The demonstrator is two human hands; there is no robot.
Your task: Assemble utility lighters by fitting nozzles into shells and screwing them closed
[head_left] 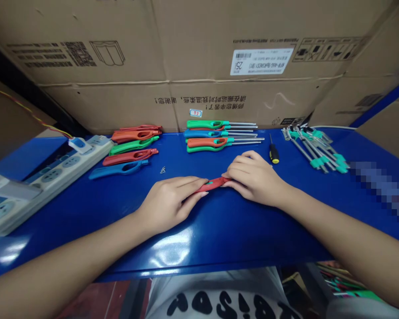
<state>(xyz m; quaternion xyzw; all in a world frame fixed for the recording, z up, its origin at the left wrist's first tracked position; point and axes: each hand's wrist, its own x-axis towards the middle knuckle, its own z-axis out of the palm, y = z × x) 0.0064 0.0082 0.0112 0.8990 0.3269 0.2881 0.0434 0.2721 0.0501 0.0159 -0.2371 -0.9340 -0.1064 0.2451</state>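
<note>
1. Head view: the red handle [216,183] is on the near side of the stacked lighters [204,142], between the person's two hands above the blue worktop [246,230]; a bit of green shows along its upper side.
2. The left hand [171,199] has its fingers clamped on the handle's left end, thumb underneath.
3. The right hand [252,179] has its fingers clamped on the right end.
4. Left of the lighters lie loose handles [131,156] in red, orange, green and blue; nearer than the lighters, also to their left, is a small heap of screws [162,169].
5. Just right of the lighters lies a screwdriver [273,153]; farther right are metal tubes with green ends [318,163].
6. Well left of the lighters runs a white power strip [51,175].
7. Behind the lighters stands printed cardboard [119,97].
</note>
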